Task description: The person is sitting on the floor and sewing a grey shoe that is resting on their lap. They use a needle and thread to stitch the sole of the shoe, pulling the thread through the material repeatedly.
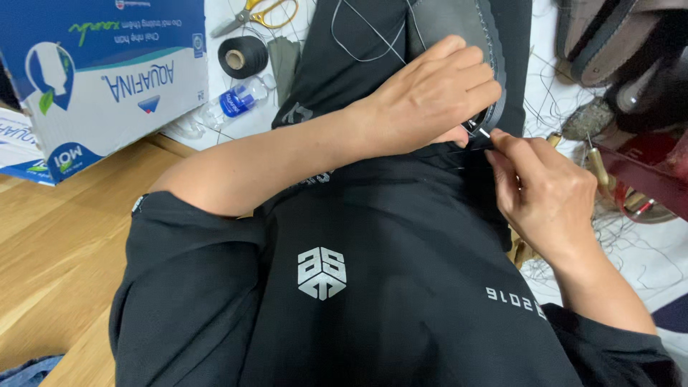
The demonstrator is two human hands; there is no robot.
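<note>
Left hand (430, 93) pressed down the limp, light black fabric piece with grey scalloped trim (494, 50); right hand (541, 193) pinched a thin needle (484, 132) at its edge.

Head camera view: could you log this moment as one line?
left hand: pressing dark shoe piece | right hand: pinching needle | nearby: thread spool, scissors

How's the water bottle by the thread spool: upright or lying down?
Lying down. The clear bottle rests on its side on the white sheet, beside the black spool.
</note>
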